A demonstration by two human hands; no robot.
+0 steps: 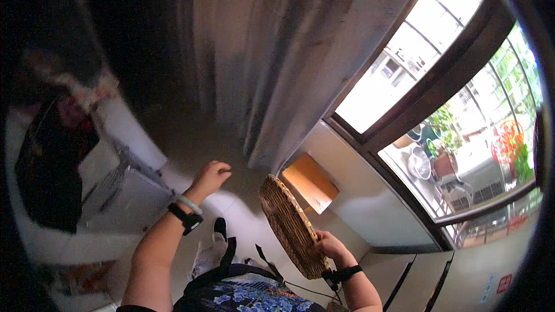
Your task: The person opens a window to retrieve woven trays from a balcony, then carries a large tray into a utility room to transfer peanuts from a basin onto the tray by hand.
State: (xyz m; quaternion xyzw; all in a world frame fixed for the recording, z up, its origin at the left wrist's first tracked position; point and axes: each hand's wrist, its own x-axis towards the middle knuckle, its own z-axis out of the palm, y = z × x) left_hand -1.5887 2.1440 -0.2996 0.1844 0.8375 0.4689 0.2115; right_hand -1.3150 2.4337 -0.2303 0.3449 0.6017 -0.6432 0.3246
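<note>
My right hand point(330, 247) grips the rim of a shallow woven wicker basket point(288, 221), which is tilted up on its side in front of my body. My left hand point(213, 177) is raised at the middle with its fingers curled; a small dark thing shows at the fingertips, too small to name. A bangle and a black strap device circle the left wrist, and a black strap is on the right wrist. The two hands are well apart. The basket's inner face is partly hidden by my right fingers.
Long curtains point(286, 52) hang ahead, beside a dark-framed window point(373, 143) with potted plants outside. An orange-brown box-like object point(310, 182) stands below the window. At the left is a pale surface with a dark bag-like item point(52, 173). Pale drawers or cabinet fronts point(390, 273) are at the lower right.
</note>
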